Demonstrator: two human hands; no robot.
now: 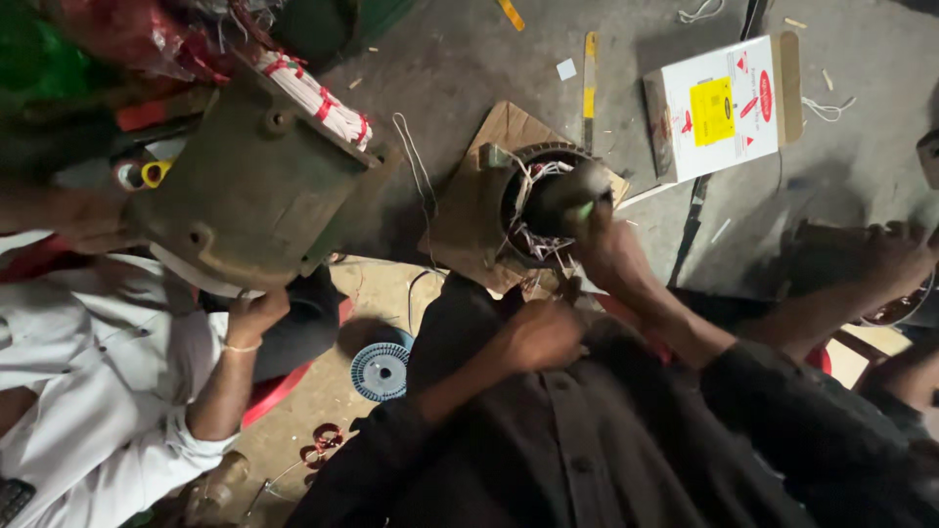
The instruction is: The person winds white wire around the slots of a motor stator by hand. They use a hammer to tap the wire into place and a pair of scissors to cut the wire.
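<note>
Stator (pixel 536 210): windings in, lead ends loose (untied). Right hand (pixel 608 246) at its rim, grip unclear; left hand (pixel 541 334) below, clenched.

Dark buttoned shirt, long sleeves pushed above bare forearms.

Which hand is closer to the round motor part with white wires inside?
Right. The right hand is at the rim of the round motor part, its fingers reaching over the opening. The left hand sits lower, near the black shirt, apart from it.
</note>
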